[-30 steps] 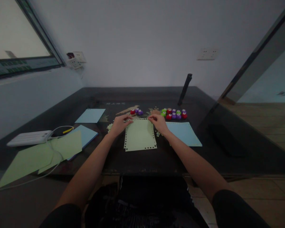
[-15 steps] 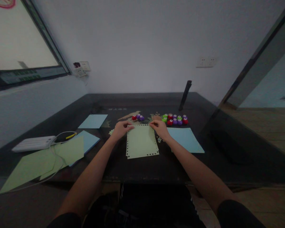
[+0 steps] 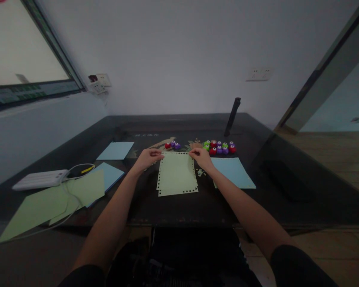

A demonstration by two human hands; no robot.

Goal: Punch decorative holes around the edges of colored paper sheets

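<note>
The right hand (image 3: 201,158) pinches the upper right corner of two overlapping pale green sheets (image 3: 178,172) between thumb and forefinger. The left hand (image 3: 148,159) has its thumb and fingertips drawn together on the opposite upper corner and seems to pinch it too. The sheets hang from neither hand; they lie on the dark table (image 3: 167,213), spread from the grip toward the person.

Dark punched holes line the upper edge between the hands, both long sides and part of the bottom edge, so the punching there looks done. The lining-up looks incomplete: the bottom edges stand slightly offset.

Just beyond the grip sits a trio of eye-marked balls (image 3: 173,144), one red and two purple. Beyond the right hand is a larger cluster of red, purple and green balls (image 3: 219,148), with a light blue sheet (image 3: 235,173) nearer, partly under the right forearm. Well left of the left hand lie a farther blue sheet (image 3: 116,150), loose green paper (image 3: 48,205) and a white power bank (image 3: 38,179).
</note>
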